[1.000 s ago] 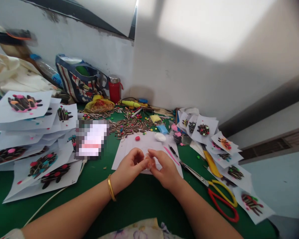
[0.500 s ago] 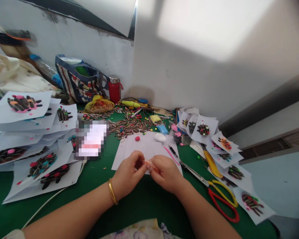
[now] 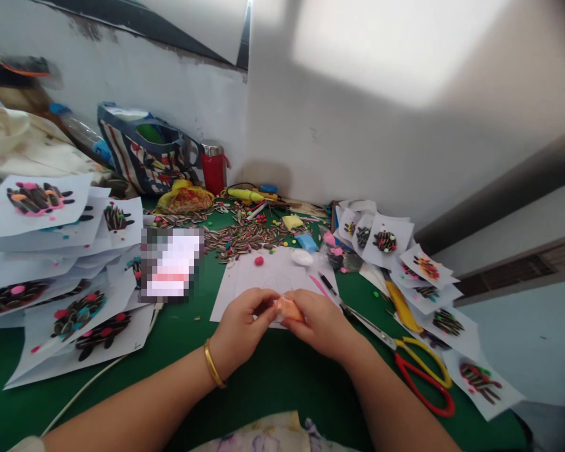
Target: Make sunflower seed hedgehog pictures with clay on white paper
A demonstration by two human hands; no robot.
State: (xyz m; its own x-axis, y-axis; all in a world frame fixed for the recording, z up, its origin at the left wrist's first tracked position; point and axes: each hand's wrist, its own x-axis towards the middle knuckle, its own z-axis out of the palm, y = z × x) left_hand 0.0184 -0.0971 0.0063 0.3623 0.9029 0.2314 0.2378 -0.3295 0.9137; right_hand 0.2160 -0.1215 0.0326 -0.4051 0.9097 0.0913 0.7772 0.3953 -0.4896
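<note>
Between both hands is a small packet of orange modelling clay (image 3: 290, 309) in clear wrapping. My right hand (image 3: 321, 321) is closed around its body, while my left hand (image 3: 247, 323) pinches the wrapping at its left end. Under and beyond the hands lies white paper (image 3: 226, 285) with a faint drawn outline, partly hidden by my fingers. On the paper rest a red clay ball (image 3: 258, 261) and a white clay lump (image 3: 302, 257). A pink strip (image 3: 318, 284) and a black pen (image 3: 328, 285) lie right of my right hand.
Scissors (image 3: 407, 351) and a yellow-handled cutter (image 3: 403, 306) lie at right, near sheets with seed pictures (image 3: 481, 380). A stack of similar sheets (image 3: 75, 314) and a blurred phone (image 3: 172, 262) are at left. Sunflower seeds (image 3: 245, 238), a red flask (image 3: 213, 168) and a bag (image 3: 144, 150) stand behind.
My right hand has turned and opened somewhat, so more of the orange clay packet shows between my hands. The view has shifted slightly.
</note>
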